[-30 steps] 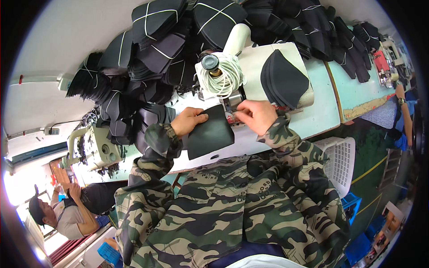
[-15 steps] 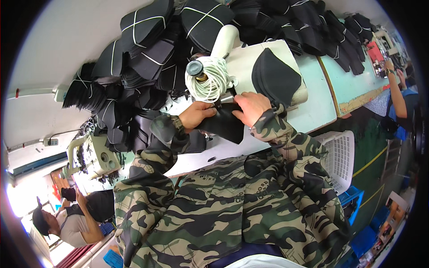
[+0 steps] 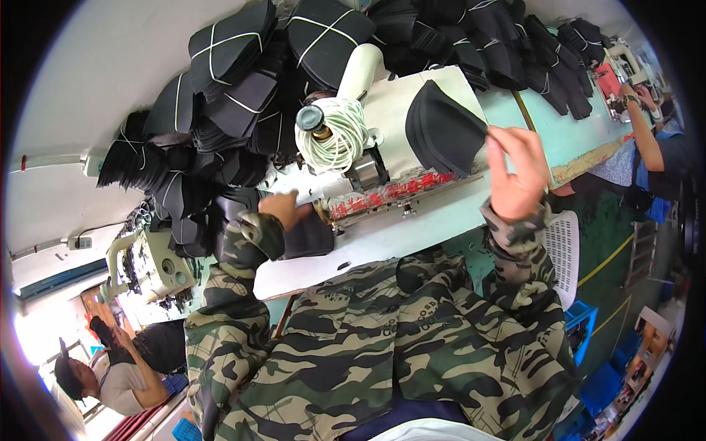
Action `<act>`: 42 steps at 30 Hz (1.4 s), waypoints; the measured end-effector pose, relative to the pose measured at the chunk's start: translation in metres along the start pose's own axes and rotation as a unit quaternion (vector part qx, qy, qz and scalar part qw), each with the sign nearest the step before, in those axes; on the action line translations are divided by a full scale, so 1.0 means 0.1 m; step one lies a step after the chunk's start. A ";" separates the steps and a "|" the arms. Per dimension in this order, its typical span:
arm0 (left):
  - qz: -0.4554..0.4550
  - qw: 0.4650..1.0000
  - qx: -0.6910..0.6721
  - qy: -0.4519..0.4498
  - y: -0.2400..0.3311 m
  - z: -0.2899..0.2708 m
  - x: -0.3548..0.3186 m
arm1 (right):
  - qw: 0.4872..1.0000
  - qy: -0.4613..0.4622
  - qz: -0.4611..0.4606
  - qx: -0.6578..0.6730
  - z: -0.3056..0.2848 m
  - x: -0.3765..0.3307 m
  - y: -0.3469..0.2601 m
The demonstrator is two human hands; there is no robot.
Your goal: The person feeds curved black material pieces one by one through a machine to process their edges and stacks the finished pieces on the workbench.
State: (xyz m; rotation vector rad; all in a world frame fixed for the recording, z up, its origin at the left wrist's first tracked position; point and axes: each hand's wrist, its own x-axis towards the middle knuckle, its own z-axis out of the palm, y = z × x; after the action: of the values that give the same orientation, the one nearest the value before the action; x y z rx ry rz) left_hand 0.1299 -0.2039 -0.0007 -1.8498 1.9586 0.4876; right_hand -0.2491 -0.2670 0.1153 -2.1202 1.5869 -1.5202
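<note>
My right hand (image 3: 518,173) pinches the pointed corner of a black leaf-shaped foam or fabric piece (image 3: 456,125), lying in a small stack on the white top of the sewing-type machine (image 3: 390,88). My left hand (image 3: 283,210) is at the left end of the machine, thumb and finger apart, just above a dark cut piece (image 3: 309,235) on the table. It appears to hold nothing. Between the hands, the machine's front edge (image 3: 404,192) shows red markings. A coil of white cord (image 3: 331,140) hangs around a dark-capped post.
Tied bundles of black pieces (image 3: 323,37) are heaped along the back and left. A white plastic basket (image 3: 562,253) stands at the right. Another cream machine (image 3: 158,261) is at left. Two other people work nearby, one at left (image 3: 132,367), one at far right (image 3: 647,154).
Both hands have parted from the black piece they held at the machine. My left hand moved left and down; my right moved right to the stack and took a corner.
</note>
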 end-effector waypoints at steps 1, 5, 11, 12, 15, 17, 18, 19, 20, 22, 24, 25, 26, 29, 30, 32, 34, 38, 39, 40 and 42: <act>0.027 0.997 0.032 -0.072 0.01 0.05 -0.05 | 0.997 -0.068 -0.003 -0.037 0.06 -0.03 0.06; 0.029 1.000 0.008 -0.009 0.13 0.19 -0.13 | 0.987 -0.152 -0.034 -0.041 0.37 -0.31 0.02; 0.038 0.975 -0.024 0.219 -0.02 0.56 -0.33 | 0.964 -0.007 -0.099 0.246 0.69 0.21 -1.26; 0.034 0.979 -0.009 0.202 0.01 0.50 -0.31 | 0.963 -0.017 -0.079 0.257 0.76 0.28 -1.30; 0.142 0.936 -0.309 -0.090 -0.14 0.13 -0.27 | 0.953 -0.037 -0.040 0.299 1.05 0.29 -1.19; 0.133 0.830 -0.467 -0.274 -0.10 -0.22 -0.41 | 0.947 -0.072 -0.050 0.308 1.11 0.30 -1.13; 0.218 0.797 -0.497 -0.265 -0.11 -0.28 -0.42 | 0.945 -0.095 -0.065 0.305 1.05 0.32 -1.14; 0.205 0.786 -0.513 -0.278 0.02 -0.47 -0.42 | 0.952 -0.037 -0.066 0.296 1.02 0.33 -1.15; 0.194 0.772 -0.531 -0.291 0.19 -0.60 -0.38 | 0.959 -0.053 -0.061 0.271 0.90 0.35 -1.12; 0.157 0.716 -0.635 -0.244 0.36 -0.53 -0.35 | 0.967 0.035 -0.066 0.245 0.80 0.24 -0.94; 0.138 0.689 -0.668 -0.244 0.32 -0.50 -0.37 | 0.962 -0.010 0.062 0.267 0.76 -0.01 -0.69; 0.118 0.694 -0.665 -0.250 0.31 -0.48 -0.35 | 0.961 -0.120 0.110 0.226 0.81 -0.21 -0.53; 0.091 0.698 -0.663 -0.253 0.29 -0.46 -0.40 | 0.935 -0.301 0.146 0.114 0.85 -0.37 -0.47; 0.071 0.703 -0.668 -0.235 0.30 -0.40 -0.36 | 0.925 -0.381 0.011 0.008 1.09 -0.71 -0.45; 0.056 0.709 -0.669 -0.216 0.31 -0.38 -0.36 | 0.926 -0.378 -0.015 0.004 1.13 -0.73 -0.44; 0.051 0.706 -0.671 -0.220 0.33 -0.45 -0.36 | 0.907 -0.421 -0.021 -0.014 1.02 -0.70 -0.33; 0.032 0.719 -0.666 -0.196 0.32 -0.49 -0.39 | 0.839 -0.530 -0.043 0.118 0.79 -0.73 -0.16; 0.013 0.721 -0.670 -0.176 0.31 -0.37 -0.24 | 0.764 -0.609 0.025 0.212 0.60 -0.71 -0.27; 0.009 0.730 -0.662 -0.173 0.32 -0.38 -0.21 | 0.828 -0.529 0.053 0.177 0.64 -0.68 -0.28; 0.005 0.739 -0.653 -0.169 0.34 -0.41 -0.20 | 0.829 -0.528 0.053 0.177 0.65 -0.63 -0.29; 0.008 0.732 -0.658 -0.173 0.37 -0.48 -0.21 | 0.865 -0.445 0.138 0.188 0.67 -0.52 -0.29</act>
State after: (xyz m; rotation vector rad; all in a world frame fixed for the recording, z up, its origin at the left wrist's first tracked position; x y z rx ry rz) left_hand 0.0913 -0.2078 0.0501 -2.0513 1.3045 2.4921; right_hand -0.1788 -0.2447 0.0649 -1.8182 1.0596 -0.5228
